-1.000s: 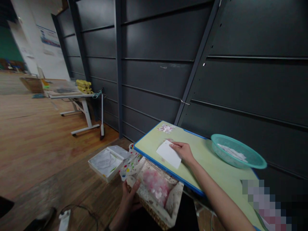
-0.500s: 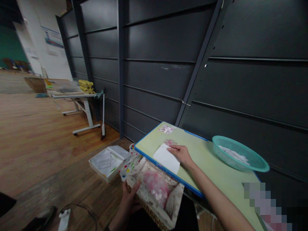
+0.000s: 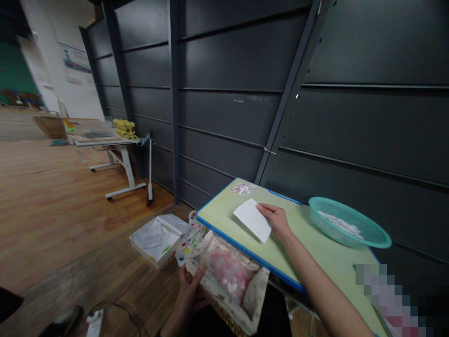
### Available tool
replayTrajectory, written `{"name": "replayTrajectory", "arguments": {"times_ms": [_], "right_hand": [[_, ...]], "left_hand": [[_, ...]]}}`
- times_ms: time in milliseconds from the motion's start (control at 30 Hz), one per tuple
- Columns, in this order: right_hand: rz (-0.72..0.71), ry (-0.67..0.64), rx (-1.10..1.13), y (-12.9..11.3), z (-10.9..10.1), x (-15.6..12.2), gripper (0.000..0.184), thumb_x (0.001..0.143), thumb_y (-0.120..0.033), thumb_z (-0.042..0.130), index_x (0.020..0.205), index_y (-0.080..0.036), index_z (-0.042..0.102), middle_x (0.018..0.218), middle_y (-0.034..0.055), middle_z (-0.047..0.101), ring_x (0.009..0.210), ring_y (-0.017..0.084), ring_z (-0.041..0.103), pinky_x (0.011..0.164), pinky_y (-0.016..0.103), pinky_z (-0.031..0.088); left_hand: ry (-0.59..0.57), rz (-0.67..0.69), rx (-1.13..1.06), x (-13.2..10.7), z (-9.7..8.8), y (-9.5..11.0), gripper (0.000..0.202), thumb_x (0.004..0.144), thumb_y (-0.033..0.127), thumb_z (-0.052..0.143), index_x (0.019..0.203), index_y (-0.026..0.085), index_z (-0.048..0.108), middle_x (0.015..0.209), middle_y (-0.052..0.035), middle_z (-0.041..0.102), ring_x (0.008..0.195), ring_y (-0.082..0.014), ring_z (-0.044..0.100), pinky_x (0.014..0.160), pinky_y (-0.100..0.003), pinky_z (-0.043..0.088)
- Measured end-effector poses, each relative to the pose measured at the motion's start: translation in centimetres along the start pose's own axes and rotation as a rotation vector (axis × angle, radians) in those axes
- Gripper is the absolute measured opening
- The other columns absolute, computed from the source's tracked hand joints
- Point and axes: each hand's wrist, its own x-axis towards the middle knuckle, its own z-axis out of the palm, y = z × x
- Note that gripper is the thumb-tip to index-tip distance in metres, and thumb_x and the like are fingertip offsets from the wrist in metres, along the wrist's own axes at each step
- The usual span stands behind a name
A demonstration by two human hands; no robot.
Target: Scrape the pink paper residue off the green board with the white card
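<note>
The right hand (image 3: 275,220) pinches a white card (image 3: 252,221) over the table (image 3: 221,206); the left hand (image 3: 189,288) grips the lined basket (image 3: 224,313).

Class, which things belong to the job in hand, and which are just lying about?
Likely in the job:
card, held by the right hand
basket, held by the left hand
near table, beneath the card
basin, perhaps

Probably just lying about:
white box
yellow stack
far table

No readable text; poster (image 3: 76,61) on white wall (image 3: 56,23) too blurred
</note>
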Motion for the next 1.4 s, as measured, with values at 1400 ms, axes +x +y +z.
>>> {"name": "replayTrajectory", "arguments": {"times_ms": [1400], "right_hand": [[-0.085,0.036,-0.376,0.5,-4.4,2.6,0.042,0.052,-0.053,0.079,0.072,-0.015,0.082,0.076,0.0132,0.078,0.069,0.028,0.068,0.061,0.035,0.047]], "left_hand": [[-0.005,-0.006,0.016,0.1,-0.2,0.1,0.085,0.071,0.062,0.073,0.139,0.034,0.031,0.147,-0.0186,0.049,0.084,-0.0295,0.075,0.069,-0.05,0.063]]}}
